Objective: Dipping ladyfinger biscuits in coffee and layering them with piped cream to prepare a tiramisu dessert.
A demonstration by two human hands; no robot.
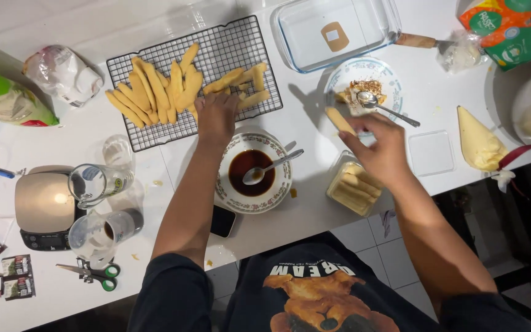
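We see the right hand (383, 149) pinching one pale ladyfinger biscuit (340, 120) between thumb and fingertips, which are clamped on its lower end, the biscuit jutting up-left, just right of the wire cooling rack (155, 132). The left hand (216, 117) rests on the rack's near edge, fingers together over the pile of ladyfingers (161, 92); whether it grips one, we cannot tell. Below the rack stands one floral saucer (278, 193) holding dark liquid and one metal spoon (270, 167). Right of that sits a square clear container (353, 187) lined with about five biscuits. Two glass measuring cups (96, 181) stand left of the saucer, beside one rounded metal kitchen scale (41, 206).
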